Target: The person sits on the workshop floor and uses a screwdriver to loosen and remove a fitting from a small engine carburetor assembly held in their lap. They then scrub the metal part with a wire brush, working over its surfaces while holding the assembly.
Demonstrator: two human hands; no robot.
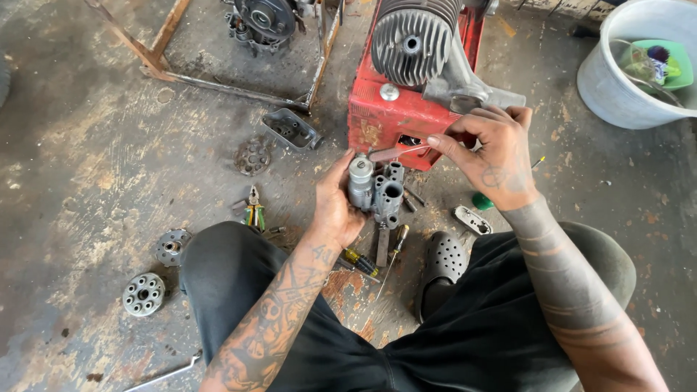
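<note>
My left hand (335, 207) grips a grey metal carburettor body (377, 190) with several round ports, held upright above the floor. My right hand (490, 149) pinches a thin reddish rod-like tool (396, 152) whose tip rests at the top of that carburettor body. Both forearms reach in from below, over my knees in black trousers.
A red engine block with a finned grey cylinder (414, 36) stands just behind the hands. Screwdrivers (361, 260), pliers (255, 213), round metal discs (143, 293), a small metal cover (292, 129) and a grey clog (443, 263) lie on the stained concrete. A white bucket (617, 87) stands at top right; a rusty frame (239, 87) at top left.
</note>
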